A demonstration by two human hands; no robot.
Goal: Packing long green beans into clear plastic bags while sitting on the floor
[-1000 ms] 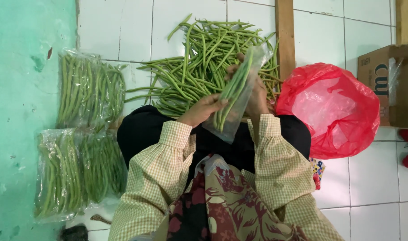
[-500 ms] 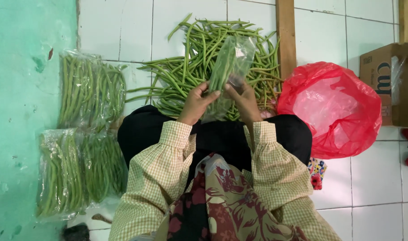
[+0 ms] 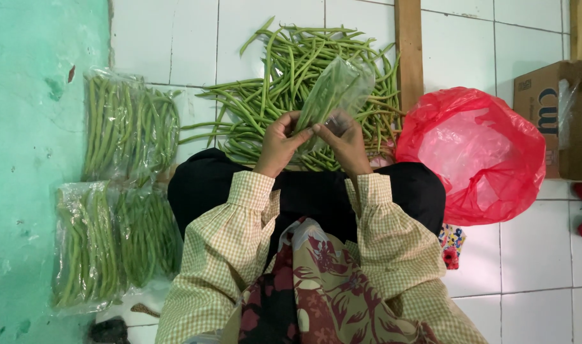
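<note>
White floor tiles carry loose green beans; left hand and right hand both pinch the clear bean-filled bag, best gripped evenly near its lower end.

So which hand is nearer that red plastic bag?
Right. The right hand is beside the red plastic bag; the left hand is farther away, beyond it.

The scene is seen by a single head-worn camera, pointed almost straight down from above the seated person's lap. The loose pile of green beans is framed near the top centre, at close range; the white tiled floor is shown around it.
</note>
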